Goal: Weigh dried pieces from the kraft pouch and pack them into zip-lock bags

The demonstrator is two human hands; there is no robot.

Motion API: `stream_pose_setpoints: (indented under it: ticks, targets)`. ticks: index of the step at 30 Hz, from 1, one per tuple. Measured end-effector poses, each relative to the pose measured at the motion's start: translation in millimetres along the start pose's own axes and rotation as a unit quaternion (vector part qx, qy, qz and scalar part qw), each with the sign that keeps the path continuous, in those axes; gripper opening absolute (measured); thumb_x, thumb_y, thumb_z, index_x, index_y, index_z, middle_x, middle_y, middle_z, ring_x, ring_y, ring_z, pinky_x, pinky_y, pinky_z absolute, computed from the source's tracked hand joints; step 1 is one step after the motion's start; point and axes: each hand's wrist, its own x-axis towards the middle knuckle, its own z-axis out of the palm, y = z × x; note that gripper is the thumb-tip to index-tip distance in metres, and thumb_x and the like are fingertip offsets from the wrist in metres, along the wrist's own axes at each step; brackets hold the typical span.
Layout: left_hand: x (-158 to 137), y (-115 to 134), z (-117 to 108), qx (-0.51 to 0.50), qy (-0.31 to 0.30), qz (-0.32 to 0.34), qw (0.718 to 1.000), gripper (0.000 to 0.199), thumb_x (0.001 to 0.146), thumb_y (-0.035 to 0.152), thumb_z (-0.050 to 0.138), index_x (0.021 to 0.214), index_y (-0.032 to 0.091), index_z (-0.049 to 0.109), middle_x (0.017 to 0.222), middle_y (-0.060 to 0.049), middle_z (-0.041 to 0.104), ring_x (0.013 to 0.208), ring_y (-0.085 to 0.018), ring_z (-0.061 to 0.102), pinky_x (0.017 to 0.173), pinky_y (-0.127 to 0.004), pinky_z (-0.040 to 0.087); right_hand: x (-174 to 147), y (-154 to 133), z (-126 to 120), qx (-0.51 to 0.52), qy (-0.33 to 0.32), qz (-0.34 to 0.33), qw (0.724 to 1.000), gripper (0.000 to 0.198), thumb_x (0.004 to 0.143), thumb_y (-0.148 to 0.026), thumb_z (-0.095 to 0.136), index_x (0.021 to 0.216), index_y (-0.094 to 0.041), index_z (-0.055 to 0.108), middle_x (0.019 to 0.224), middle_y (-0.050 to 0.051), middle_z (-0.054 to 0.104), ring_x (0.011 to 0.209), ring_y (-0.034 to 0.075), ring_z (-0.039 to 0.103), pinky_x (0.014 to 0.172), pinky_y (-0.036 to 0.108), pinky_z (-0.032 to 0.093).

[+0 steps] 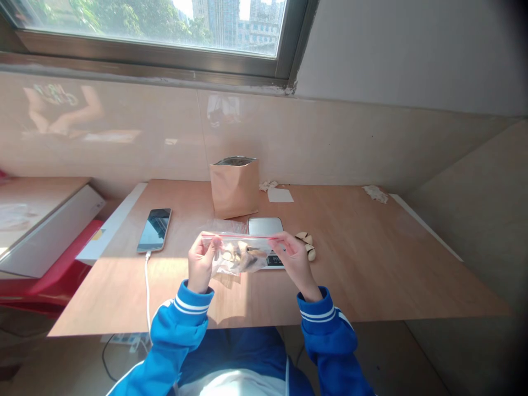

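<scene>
Between my two hands a clear zip-lock bag (241, 257) is stretched by its red-lined top edge, with several pale and dark-edged slices inside. My left hand (202, 261) pinches the left end of the zip strip, thumb in front. At the other end, my right hand (293, 259) grips the strip with its fingers closed. Behind the bag lies a small digital scale (266, 224), its lower part and display partly covered by the bag and my right hand. Several similar slices (307, 245) rest on the table just right of the scale.
A brown kraft pouch (234, 190) stands opened at the back. To the left lies a phone (154, 230) with a white charging cable (147, 291). A white paper square (280, 195) and a crumpled tissue (375, 193) are near the wall. More clear plastic lies behind the held bag.
</scene>
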Motion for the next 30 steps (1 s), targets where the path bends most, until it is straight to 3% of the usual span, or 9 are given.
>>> stream_pose_setpoints:
  ticks: [5,13,18,20,24,30]
  targets:
    - [-1.0,-4.1,-0.5,-0.047,0.013,-0.065,0.997,0.043,0.074,0.057,0.068,0.073,0.016,0.055,0.061,0.002,0.057,0.051,-0.009,0.050,0.049,-0.021,0.041,-4.9,-3.5,9.5,0.029,0.031,-0.008,0.999,0.018,0.090,-0.037,0.059,0.087,-0.021,0.069,0.088,0.006,0.068,0.088,0.021,0.065,0.080,0.035,0.054]
    - [-5.4,-1.9,2.4,-0.051,0.006,-0.070,0.996,0.041,0.074,0.053,0.070,0.072,0.015,0.058,0.062,0.002,0.056,0.052,-0.008,0.050,0.050,-0.019,0.040,-5.1,-7.0,16.3,0.026,0.102,-0.035,0.994,0.025,0.089,-0.042,0.058,0.078,-0.020,0.065,0.079,0.005,0.064,0.079,0.019,0.061,0.075,0.033,0.051]
    - [-8.3,-1.9,8.4,-0.093,0.022,-0.072,0.993,0.045,0.070,0.057,0.072,0.072,0.015,0.057,0.062,0.002,0.056,0.054,-0.008,0.051,0.051,-0.018,0.041,-3.5,-9.0,20.9,0.128,0.013,0.024,0.991,0.025,0.082,-0.043,0.067,0.096,-0.022,0.067,0.086,0.004,0.066,0.084,0.019,0.064,0.077,0.032,0.052]
    - [-8.4,-2.9,9.3,-0.099,0.021,-0.073,0.992,0.045,0.070,0.057,0.072,0.071,0.015,0.057,0.061,0.002,0.056,0.054,-0.009,0.051,0.051,-0.018,0.042,-3.0,-8.3,21.7,0.134,-0.012,0.032,0.990,0.019,0.083,-0.040,0.067,0.091,-0.022,0.068,0.086,0.003,0.066,0.086,0.019,0.063,0.078,0.032,0.052]
    - [-6.7,-7.8,8.0,-0.101,0.022,-0.088,0.991,0.043,0.071,0.056,0.072,0.073,0.014,0.061,0.064,0.000,0.059,0.056,-0.010,0.053,0.053,-0.020,0.044,-0.9,-8.8,20.6,0.099,0.007,0.004,0.995,0.017,0.083,-0.036,0.067,0.074,-0.021,0.065,0.079,0.002,0.062,0.081,0.018,0.060,0.076,0.031,0.049]
    - [-4.3,-9.7,7.0,-0.073,-0.092,-0.058,0.991,0.033,0.069,0.045,0.077,0.075,0.013,0.073,0.082,-0.007,0.067,0.077,-0.016,0.062,0.066,-0.024,0.050,0.5,-13.7,17.7,0.079,0.040,-0.012,0.996,0.017,0.083,-0.033,0.066,0.074,-0.021,0.058,0.071,-0.002,0.054,0.069,0.014,0.053,0.066,0.027,0.046]
